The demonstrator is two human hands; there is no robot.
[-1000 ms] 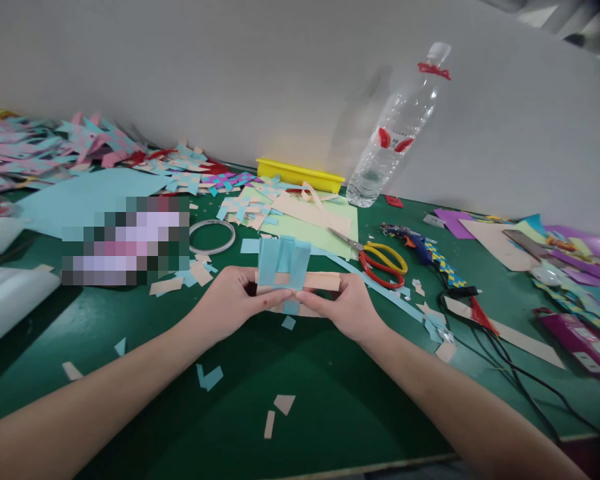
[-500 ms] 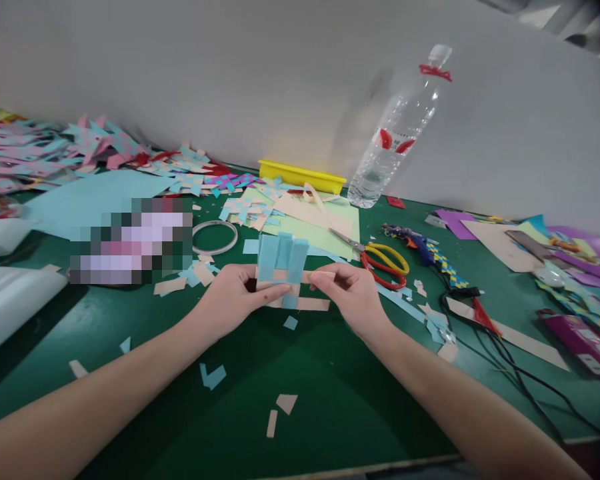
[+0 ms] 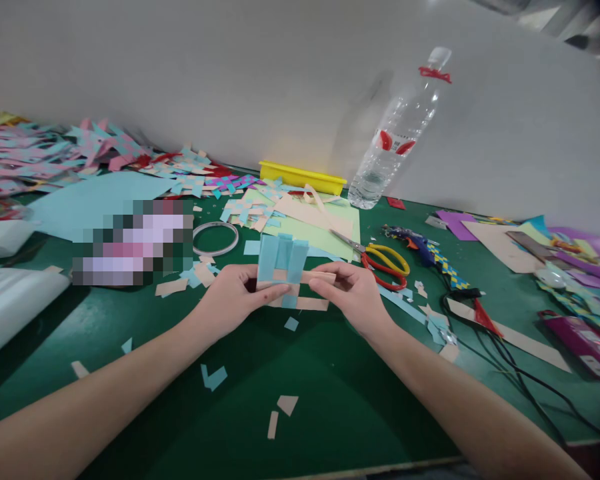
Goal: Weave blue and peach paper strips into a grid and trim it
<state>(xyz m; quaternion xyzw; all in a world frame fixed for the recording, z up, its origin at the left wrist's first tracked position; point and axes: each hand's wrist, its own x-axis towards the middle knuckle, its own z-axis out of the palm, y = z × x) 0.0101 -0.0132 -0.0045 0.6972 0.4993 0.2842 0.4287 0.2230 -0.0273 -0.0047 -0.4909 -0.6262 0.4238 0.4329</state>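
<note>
A small weave of blue and peach paper strips [image 3: 283, 259] is held up above the green table. My left hand [image 3: 237, 291] grips its left side, the thumb lying across the front over the lower strips. Blue strips stand upright in it, and peach strips run out to the right. My right hand [image 3: 349, 291] is closed at the right end of the upper peach strip [image 3: 320, 277], with thumb and fingers on either side of it. A lower peach strip end sticks out below, free of the right fingers.
Scissors [image 3: 385, 263] with red and yellow handles lie behind my right hand, near a leaning bottle [image 3: 397, 133]. A tape ring [image 3: 215, 238], a yellow tray [image 3: 303, 177], paper scraps, and black cables surround the hands.
The right fingers have shifted slightly at the upper peach strip, and more of its end shows above the thumb. The left hand has hardly moved.
</note>
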